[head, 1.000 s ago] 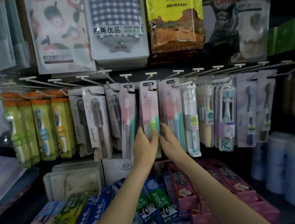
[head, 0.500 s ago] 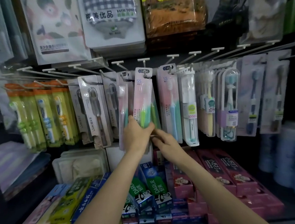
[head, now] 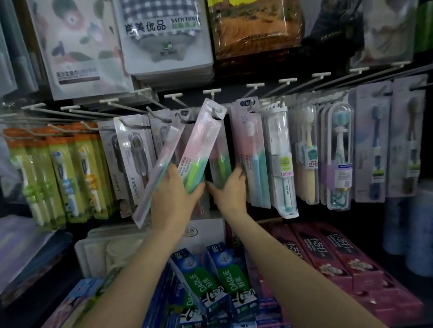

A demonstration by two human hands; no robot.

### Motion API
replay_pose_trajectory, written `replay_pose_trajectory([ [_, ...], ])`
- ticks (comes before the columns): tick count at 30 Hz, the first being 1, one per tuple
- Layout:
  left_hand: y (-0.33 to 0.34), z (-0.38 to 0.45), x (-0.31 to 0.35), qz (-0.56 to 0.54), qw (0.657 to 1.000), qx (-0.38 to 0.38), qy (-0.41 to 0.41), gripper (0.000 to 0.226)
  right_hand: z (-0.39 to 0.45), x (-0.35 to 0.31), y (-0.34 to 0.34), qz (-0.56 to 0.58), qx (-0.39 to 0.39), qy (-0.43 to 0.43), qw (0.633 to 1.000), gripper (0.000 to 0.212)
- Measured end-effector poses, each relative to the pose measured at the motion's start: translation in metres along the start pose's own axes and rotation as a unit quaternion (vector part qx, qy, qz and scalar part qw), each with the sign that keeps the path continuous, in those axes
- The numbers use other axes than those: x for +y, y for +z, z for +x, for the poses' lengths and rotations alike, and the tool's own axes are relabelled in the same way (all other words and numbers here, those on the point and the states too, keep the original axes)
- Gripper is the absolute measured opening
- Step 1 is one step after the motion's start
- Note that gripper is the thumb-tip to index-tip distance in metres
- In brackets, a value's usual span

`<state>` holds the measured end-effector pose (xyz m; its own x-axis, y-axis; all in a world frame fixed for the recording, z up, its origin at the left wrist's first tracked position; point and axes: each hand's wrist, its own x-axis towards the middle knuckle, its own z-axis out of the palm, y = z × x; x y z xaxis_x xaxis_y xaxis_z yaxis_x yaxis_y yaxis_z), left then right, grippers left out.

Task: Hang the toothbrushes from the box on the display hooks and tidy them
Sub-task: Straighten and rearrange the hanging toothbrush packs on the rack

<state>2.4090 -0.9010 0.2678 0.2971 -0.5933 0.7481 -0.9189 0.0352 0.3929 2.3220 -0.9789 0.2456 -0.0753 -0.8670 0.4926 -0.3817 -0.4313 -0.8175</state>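
My left hand (head: 176, 193) grips two pink-and-teal toothbrush packs: a green-handled pack (head: 203, 144), tilted with its top at a hook (head: 216, 110), and a second pack (head: 158, 174) slanting down to the left. My right hand (head: 230, 188) rests with its fingers against the lower part of the packs hanging on the neighbouring hook, a blue-handled pack (head: 254, 155) just right of it. Whether it grips one I cannot tell. The box is not in view.
A row of white display hooks (head: 255, 86) carries many other toothbrush packs: orange-green ones (head: 61, 172) at left, white tubes (head: 282, 163) and grey cards (head: 380, 139) at right. Towel packs (head: 164, 27) hang above. Toothpaste boxes (head: 218, 281) lie on the shelf below.
My left hand has swung the two packs up and out, tilting them to the left. My right hand has risen to the hanging packs. The view has moved closer.
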Motion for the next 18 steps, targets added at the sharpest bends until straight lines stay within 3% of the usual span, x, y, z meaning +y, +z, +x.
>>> replay_pose_trajectory([
  [4, 0.007, 0.004, -0.007, -0.016, 1.0, -0.006, 0.016, 0.047, 0.012, 0.001, 0.011, -0.011, 0.058, 0.04, 0.997, 0.085],
  [10, 0.015, 0.008, -0.015, -0.037, 0.999, -0.007, 0.033, 0.045, 0.027, -0.004, 0.016, 0.075, 0.037, 0.103, 0.991, 0.078],
  [18, 0.019, 0.012, -0.022, -0.056, 0.998, -0.002, 0.04, 0.04, 0.032, -0.004, 0.037, 0.06, 0.078, 0.096, 0.991, 0.09],
])
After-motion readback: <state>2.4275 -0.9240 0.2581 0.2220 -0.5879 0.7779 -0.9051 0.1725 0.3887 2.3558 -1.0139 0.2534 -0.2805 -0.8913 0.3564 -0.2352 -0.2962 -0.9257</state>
